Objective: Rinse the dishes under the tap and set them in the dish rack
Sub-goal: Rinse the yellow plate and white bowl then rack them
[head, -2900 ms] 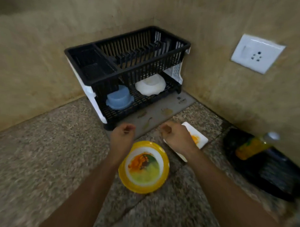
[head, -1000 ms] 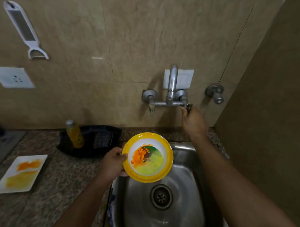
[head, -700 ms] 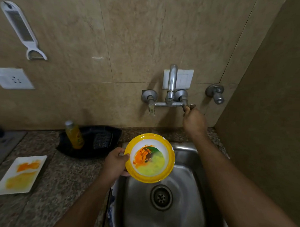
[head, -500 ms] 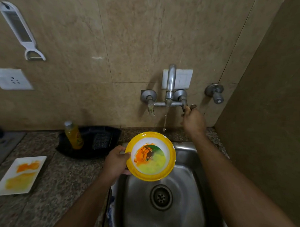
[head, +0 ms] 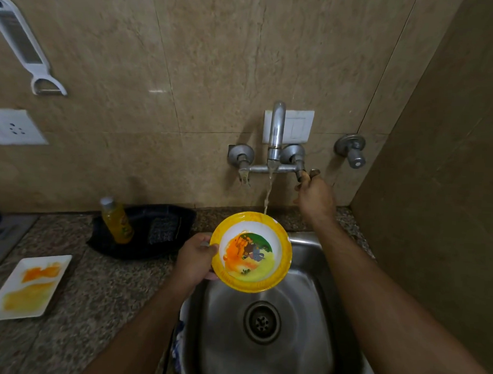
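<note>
yellow plate (head: 282,244) gripped by left hand (head: 194,259), right hand (head: 313,193) gripping tap handle (head: 301,174), water now streaming

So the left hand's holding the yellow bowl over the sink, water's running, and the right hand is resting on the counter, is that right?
Not quite. The head view shows the right hand up at the wall, gripping the tap handle, not resting on the counter. The rest stands: the left hand holds the yellow bowl over the sink, and water is running.
</note>
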`<state>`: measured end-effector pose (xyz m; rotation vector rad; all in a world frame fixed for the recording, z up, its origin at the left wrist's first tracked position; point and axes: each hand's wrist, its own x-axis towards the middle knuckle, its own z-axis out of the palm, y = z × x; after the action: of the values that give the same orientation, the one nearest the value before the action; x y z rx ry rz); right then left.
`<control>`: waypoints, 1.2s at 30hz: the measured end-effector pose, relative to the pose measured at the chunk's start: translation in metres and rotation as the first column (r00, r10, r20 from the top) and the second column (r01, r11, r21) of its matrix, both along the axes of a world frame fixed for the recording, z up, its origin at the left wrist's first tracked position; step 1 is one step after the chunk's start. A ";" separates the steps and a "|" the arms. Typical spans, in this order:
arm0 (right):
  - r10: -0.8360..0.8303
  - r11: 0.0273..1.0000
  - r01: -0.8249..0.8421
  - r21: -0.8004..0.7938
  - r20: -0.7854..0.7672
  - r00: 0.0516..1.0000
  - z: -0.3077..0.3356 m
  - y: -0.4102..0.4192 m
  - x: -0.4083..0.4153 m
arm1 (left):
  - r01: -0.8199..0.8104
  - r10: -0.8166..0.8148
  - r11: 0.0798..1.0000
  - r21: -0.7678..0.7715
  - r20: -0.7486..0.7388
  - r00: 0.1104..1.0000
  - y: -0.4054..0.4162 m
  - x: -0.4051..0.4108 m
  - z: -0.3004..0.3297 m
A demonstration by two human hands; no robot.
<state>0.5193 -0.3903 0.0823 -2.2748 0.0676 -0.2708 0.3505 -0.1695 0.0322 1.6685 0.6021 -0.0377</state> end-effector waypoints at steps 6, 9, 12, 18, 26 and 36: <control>0.036 0.993 -0.026 0.116 -0.084 0.996 0.011 -0.002 -0.013 | 0.013 -0.013 1.000 -0.002 0.015 1.000 -0.008 0.006 0.002; -0.013 0.999 0.015 0.044 -0.049 0.999 0.006 -0.003 -0.050 | 0.007 -0.007 1.000 0.005 0.015 1.000 -0.009 0.013 -0.002; 0.120 0.984 -0.106 -0.141 0.090 0.989 -0.013 0.005 -0.093 | -0.004 0.004 1.000 0.012 0.019 1.000 -0.012 0.020 -0.003; 0.584 0.610 -0.614 -0.501 -0.239 0.776 -0.075 0.036 -0.107 | 0.040 -0.042 0.999 0.034 0.038 0.998 -0.021 0.035 -0.009; 0.646 0.491 -0.617 -0.615 -0.219 0.732 -0.091 0.007 -0.100 | 0.070 -0.083 0.982 0.178 0.067 0.994 -0.015 0.050 -0.013; 0.652 0.446 -0.589 -0.674 -0.207 0.730 -0.109 -0.009 -0.102 | 0.072 -0.098 0.955 0.286 0.077 0.992 -0.014 0.053 -0.026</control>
<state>0.4175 -0.3992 -0.0266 -2.8351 -1.1140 0.0357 0.4034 -0.1833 0.0059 1.9626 0.4830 0.0647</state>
